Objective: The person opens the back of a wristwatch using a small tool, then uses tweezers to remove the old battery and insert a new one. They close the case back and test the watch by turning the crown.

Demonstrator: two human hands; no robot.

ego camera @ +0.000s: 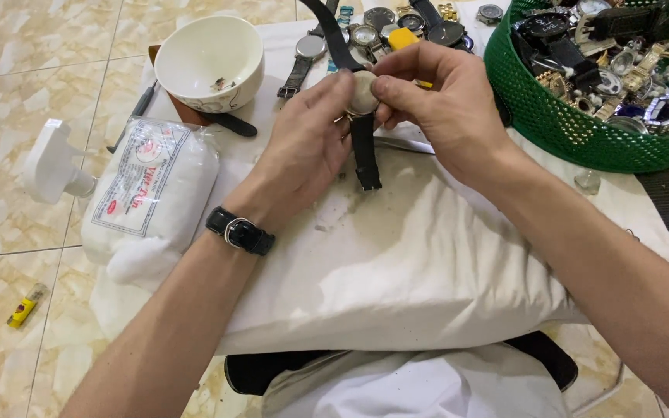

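My left hand (311, 131) and right hand (435, 101), fingers clamped on round gold-cased wristwatch with black leather strap (364, 116), above white cloth-covered pillow (427, 263); working its face; steady grip needed.

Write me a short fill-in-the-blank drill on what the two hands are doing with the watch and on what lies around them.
1. Both the left hand and the right hand hold a wristwatch with a ____ strap.
2. The basket full of watches is ____ in colour.
3. The white bowl stands to the ____ of the hands.
4. The left wrist wears a black ____.

Missing words: black; green; left; watch
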